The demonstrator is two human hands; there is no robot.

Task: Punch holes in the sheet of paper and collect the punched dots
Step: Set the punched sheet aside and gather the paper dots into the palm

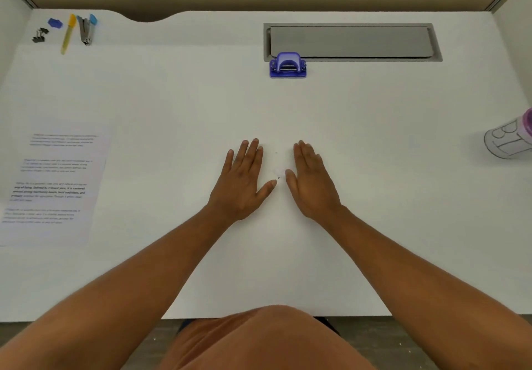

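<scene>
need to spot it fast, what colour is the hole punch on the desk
The hole punch is blue-violet, seen best in the head view.

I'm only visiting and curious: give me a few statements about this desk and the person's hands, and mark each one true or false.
1. Both hands lie flat on the table, left hand and right hand. True.
2. The left hand grips the hole punch. False: the punch stands alone, farther back.
3. The printed sheet lies off to the left. True.
4. The stapler sits between the hands. False: it is at the far left corner.
5. Tiny specks lie between the hands. True.
</scene>
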